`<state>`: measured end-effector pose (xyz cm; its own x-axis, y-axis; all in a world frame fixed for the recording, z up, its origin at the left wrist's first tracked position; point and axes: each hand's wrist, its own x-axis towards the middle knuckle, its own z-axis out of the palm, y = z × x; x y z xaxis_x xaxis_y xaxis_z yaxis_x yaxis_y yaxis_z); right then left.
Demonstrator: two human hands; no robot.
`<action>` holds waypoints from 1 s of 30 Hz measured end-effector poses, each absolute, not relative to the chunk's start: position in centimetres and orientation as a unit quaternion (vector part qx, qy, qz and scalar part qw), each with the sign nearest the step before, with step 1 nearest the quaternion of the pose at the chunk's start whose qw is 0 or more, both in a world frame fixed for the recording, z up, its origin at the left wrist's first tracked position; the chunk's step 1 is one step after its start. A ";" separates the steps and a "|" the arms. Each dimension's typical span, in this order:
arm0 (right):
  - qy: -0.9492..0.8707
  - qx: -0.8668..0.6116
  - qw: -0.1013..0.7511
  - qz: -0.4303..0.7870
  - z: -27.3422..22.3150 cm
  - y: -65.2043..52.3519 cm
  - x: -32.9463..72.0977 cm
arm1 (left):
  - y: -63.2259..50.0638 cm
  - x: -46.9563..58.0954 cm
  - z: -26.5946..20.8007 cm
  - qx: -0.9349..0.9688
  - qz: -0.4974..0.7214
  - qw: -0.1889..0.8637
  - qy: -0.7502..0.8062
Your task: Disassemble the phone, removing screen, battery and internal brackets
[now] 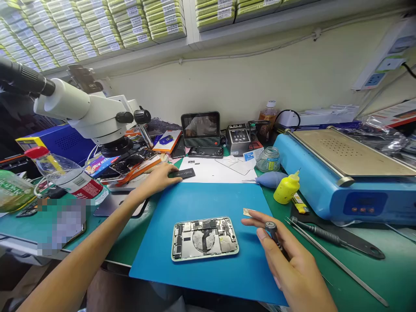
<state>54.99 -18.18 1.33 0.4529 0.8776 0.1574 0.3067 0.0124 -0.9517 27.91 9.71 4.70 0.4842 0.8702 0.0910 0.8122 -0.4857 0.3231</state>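
Observation:
An opened phone lies on the blue mat with its inner parts bare and a round greyish patch in its middle. My left hand reaches to the mat's far edge, thumb and fingers closed on the left end of a flat black phone battery. Right of the phone, my right hand is wrapped round a screwdriver, its round cap sticking up between thumb and fingers. At that hand's fingertips shows a small pale flat piece, too small to name.
Tweezers, a yellow dropper bottle and a blue air blower lie to the right, before a blue heating plate machine. A microscope and a plastic bottle crowd the left. White paper lies beyond the mat.

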 end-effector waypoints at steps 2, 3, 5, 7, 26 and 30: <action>-0.424 -0.641 0.562 0.307 1.2 -18.3 55.1 | 10.5 27.8 4.8 0.863 0.114 0.121 0.478; -0.409 -0.638 0.564 0.328 1.1 -18.4 55.2 | 10.8 27.8 5.0 0.866 0.113 0.123 0.472; -0.386 -0.637 0.567 0.352 0.9 -18.7 55.2 | 11.0 27.7 5.2 0.869 0.119 0.129 0.463; -0.375 -0.634 0.575 0.357 0.8 -18.9 55.2 | 10.6 27.6 5.4 0.868 0.138 0.136 0.458; -0.363 -0.626 0.660 0.204 1.1 -18.0 53.7 | -7.5 22.9 1.0 0.861 0.168 0.255 0.406; -0.386 -0.621 0.644 0.224 1.2 -18.7 52.9 | -6.6 23.2 0.5 0.850 0.192 0.301 0.389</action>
<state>52.85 -18.69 1.22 0.6007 0.7688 0.2195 0.1903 0.1292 -0.9732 23.24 -6.59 0.46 0.6241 0.7759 0.0917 0.5455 -0.5168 0.6598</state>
